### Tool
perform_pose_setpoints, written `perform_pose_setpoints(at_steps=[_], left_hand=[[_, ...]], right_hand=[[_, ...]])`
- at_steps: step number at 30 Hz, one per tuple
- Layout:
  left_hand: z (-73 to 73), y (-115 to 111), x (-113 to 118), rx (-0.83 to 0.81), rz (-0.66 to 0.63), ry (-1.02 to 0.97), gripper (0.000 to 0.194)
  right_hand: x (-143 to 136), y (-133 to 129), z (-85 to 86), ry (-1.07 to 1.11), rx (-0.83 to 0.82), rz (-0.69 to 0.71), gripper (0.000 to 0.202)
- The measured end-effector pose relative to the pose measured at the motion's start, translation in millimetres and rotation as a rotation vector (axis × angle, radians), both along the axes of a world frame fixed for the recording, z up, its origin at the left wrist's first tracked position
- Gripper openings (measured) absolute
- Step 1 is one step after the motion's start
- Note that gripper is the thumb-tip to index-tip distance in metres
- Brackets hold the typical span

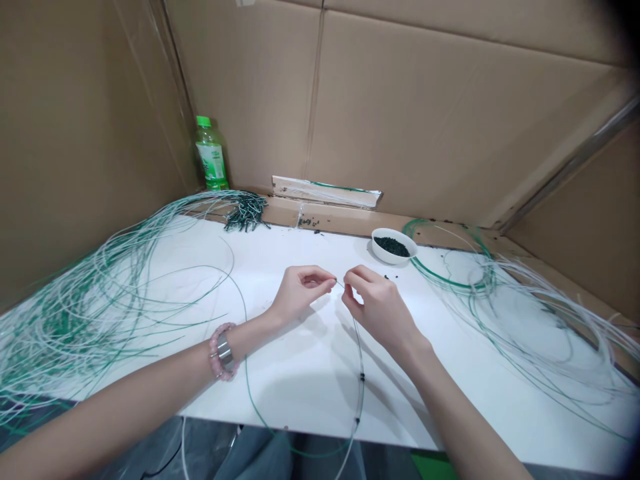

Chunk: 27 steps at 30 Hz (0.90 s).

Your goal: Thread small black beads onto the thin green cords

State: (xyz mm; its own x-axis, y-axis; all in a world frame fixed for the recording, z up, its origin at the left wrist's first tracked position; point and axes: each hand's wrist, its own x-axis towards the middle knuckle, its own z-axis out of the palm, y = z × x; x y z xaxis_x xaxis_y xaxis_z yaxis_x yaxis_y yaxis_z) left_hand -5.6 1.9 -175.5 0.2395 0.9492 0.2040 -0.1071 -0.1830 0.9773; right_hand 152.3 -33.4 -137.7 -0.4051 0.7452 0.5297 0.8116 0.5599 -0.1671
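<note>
My left hand [304,292] is closed in a pinch, with a tiny dark piece just showing at its fingertips. Across a small gap, my right hand [375,300] pinches a thin cord [360,347], whose short end points toward the left fingertips. From the right hand the cord hangs down past the table's front edge, carrying small black pieces [363,378] at two spots. A green length of cord [253,400] loops below my left wrist and over the edge. What exactly the left fingers hold is too small to tell.
A white bowl [415,252] of small black pieces stands beyond my right hand. Green and white cords lie heaped at left [90,293] and coiled at right [487,280]. A green-capped bottle [211,157] stands at back left. Cardboard walls [400,107] enclose the white table [295,360].
</note>
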Motion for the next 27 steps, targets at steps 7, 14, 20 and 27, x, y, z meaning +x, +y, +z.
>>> perform_pose_setpoints(at_steps=[7,14,20,27], left_hand=[[0.8,-2.0,0.2,0.004,0.005,-0.001,0.013],[-1.8,0.6,-0.6,0.021,-0.004,0.015,0.013],[-2.4,1.7,-0.5,0.047,0.013,0.039,0.013],[-2.5,0.7,-1.6,0.086,0.002,0.077,0.012]], right_hand=[[0.0,-0.2,1.4,0.003,-0.030,-0.003,0.014],[-1.2,0.0,0.9,0.037,-0.055,0.002,0.013],[0.0,0.4,-1.1,0.098,-0.104,0.011,0.015],[-0.3,1.2,-3.8,0.153,-0.156,0.068,0.017]])
